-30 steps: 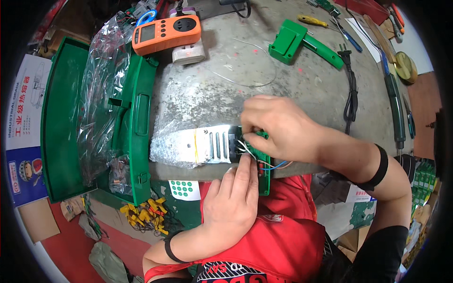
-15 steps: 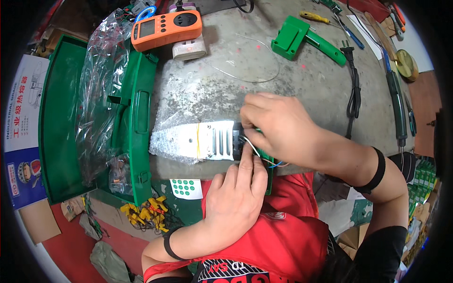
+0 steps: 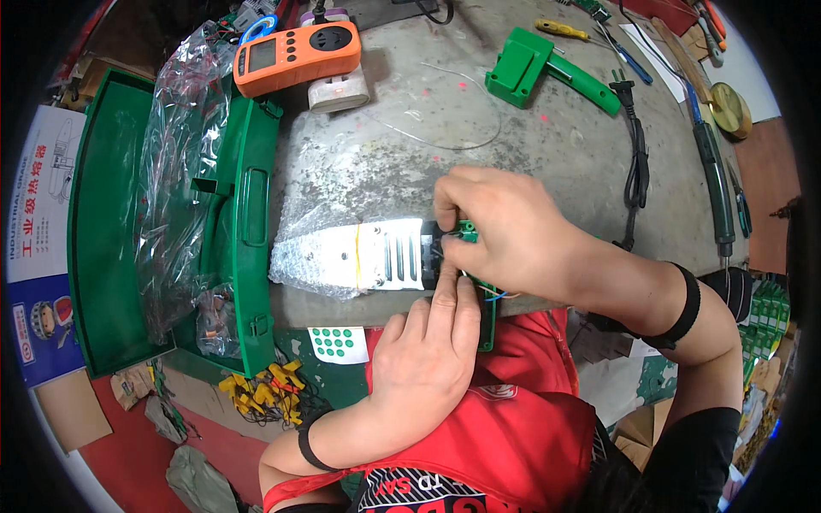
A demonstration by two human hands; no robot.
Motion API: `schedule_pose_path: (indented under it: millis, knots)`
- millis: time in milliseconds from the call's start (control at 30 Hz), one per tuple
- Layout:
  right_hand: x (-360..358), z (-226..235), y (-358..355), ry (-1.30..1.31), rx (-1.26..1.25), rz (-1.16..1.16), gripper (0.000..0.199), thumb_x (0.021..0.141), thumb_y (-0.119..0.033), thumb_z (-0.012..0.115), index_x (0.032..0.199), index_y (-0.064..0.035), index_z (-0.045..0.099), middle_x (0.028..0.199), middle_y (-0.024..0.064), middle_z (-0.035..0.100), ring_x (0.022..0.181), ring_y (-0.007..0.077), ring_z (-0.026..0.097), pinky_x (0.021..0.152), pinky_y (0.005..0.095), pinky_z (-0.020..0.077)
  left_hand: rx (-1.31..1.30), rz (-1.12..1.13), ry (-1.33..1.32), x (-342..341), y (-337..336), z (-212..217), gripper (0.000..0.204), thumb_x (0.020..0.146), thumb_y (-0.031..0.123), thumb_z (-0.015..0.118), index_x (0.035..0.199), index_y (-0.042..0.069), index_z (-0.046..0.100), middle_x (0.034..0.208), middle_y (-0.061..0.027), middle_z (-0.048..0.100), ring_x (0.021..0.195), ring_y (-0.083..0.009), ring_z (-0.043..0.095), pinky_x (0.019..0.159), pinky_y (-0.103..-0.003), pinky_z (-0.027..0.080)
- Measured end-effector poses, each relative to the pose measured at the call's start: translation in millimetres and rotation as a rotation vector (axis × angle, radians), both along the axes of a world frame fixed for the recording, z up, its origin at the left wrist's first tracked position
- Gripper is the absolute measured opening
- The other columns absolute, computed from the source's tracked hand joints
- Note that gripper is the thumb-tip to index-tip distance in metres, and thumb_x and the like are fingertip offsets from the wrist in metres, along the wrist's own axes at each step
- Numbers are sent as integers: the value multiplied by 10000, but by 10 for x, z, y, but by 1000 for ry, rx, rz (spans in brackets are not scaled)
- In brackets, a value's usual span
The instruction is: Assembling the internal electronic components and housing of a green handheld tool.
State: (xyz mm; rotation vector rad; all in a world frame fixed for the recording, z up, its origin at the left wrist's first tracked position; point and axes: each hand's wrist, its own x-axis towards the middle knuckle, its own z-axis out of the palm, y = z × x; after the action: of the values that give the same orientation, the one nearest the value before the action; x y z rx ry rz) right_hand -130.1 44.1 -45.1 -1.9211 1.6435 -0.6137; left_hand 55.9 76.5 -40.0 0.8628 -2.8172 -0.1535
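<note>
Slotted metal body (image 3: pixel 400 254) lies on bench (image 3: pixel 393 184), nose in bubble wrap (image 3: pixel 310 261); likely stiff, heavyish, slippery at the wrap, best held by bare metal. At its black collar (image 3: pixel 430 248), left hand (image 3: pixel 428 349) straight-fingered, right hand (image 3: pixel 505 221) near-pinched; cannot tell what either grips.

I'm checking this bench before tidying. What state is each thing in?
Left hand, fingers extended
Right hand, fingers curled
Metal-bodied tool, lying flat, tapered end wrapped
Green case, open
Orange meter, on or off unclear
Black power cord, folded, plug unconnected
Yellow screwdriver, unheld
</note>
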Motion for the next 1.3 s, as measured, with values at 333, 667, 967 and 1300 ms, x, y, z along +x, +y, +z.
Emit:
schedule_pose_path:
  millis: [333,667,967,1300]
  knots:
    - [-53,6,233,86,-209,113,151,763,-55,653,914,-54,655,1051,98,618,975,307,610,776,378,511,173,15,86,13,-52,-47,637,702,131,634,1298,-71,534,1284,-192,539,861,-256,589,655,-324,512]
    - [57,36,373,494,-434,167,281,762,-174,607,1020,-102,689,1323,97,556,1196,287,532,1005,433,426,124,7,6,4,-32,19,645,640,119,673,1259,-40,582,1281,-202,537,889,-279,613,685,-357,532]
    - [-1049,314,929,280,-368,-111,374,755,60,533,1109,-5,633,1084,186,643,1100,389,592,958,463,467,119,74,82,-82,-83,52,416,767,47,662,1182,35,641,1178,-127,587,778,-279,661,659,-382,536]
    - [-1154,286,1321,345,-282,-136,245,728,-93,740,961,-95,663,961,72,641,1093,275,606,1127,543,308,-16,51,90,-75,-123,188,453,741,161,768,1160,33,649,1145,-122,626,794,-247,663,673,-353,537]
